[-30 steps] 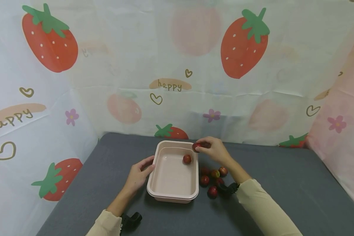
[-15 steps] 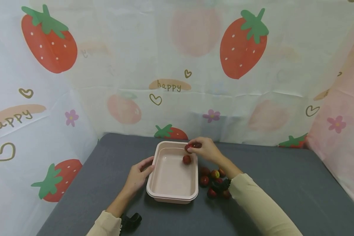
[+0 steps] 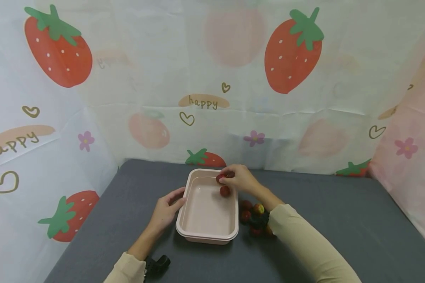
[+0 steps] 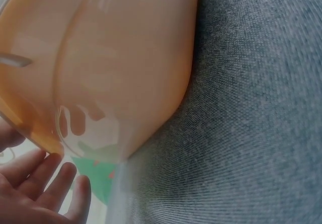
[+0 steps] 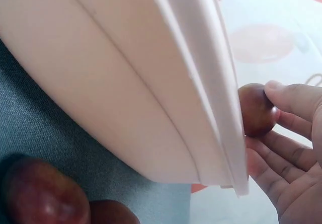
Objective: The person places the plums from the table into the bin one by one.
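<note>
Fruit (image 3: 218, 179), dark red, one piece: pinched between the thumb and fingers of the right hand (image 3: 243, 179), over the far right corner of the tub (image 3: 206, 216). Governing relation, as judged: the held piece to the tub's opening. The head view places it within the rim's outline; the right wrist view shows it just past the rim on the open side, height over the tub's floor not determinable. Tub: pale pink, upright on the grey surface (image 3: 340, 216), long axis running away from the person. Inner fruit (image 3: 225, 191): one, inside by the right wall, just nearer the person than the held piece. Right hand the nearer to both; left hand (image 3: 164, 208) across the opening, at the left rim, fingers loosely extended and touching it, not wrapped round. Loose fruit (image 3: 245, 216): cluster beside the tub's right wall, partly masked by a black wrist camera (image 3: 259, 221); count uncertain. Differences from the earliest frame: right hand and held piece shifted leftward, from the right rim to inside its outline; left hand, tub and inner fruit essentially unchanged.
</note>
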Motion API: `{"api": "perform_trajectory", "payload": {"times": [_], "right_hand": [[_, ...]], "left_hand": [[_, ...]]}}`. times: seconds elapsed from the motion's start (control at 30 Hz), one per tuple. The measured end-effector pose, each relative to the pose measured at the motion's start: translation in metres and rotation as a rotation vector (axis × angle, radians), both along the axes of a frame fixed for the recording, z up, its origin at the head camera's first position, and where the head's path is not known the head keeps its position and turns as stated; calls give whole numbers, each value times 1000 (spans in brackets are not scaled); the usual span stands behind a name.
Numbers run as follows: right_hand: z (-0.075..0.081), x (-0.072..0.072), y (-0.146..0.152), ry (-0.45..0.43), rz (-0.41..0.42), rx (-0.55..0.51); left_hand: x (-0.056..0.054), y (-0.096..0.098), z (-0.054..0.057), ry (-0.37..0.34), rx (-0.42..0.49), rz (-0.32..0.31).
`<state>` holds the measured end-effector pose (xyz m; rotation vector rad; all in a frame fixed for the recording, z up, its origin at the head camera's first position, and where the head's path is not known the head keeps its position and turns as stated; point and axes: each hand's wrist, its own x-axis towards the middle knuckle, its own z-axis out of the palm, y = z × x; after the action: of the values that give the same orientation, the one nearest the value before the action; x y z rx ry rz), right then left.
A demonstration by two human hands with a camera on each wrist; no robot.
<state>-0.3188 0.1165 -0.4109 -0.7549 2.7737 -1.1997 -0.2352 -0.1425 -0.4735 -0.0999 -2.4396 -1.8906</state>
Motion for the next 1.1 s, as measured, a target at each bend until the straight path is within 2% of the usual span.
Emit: {"api": "perform_trajectory", "payload": {"times": [0.43,0.67,1.1], "right_hand": [[-6,-6,-9,4,-10,71],[-4,-5,-13,-19,-19,100],[-8,-7,-18,2,-18,167]], "left_hand": [[1,1,1,6,-7,5],[1,1,1,3,-12,10],[2,1,1,4,-17,11]]}}
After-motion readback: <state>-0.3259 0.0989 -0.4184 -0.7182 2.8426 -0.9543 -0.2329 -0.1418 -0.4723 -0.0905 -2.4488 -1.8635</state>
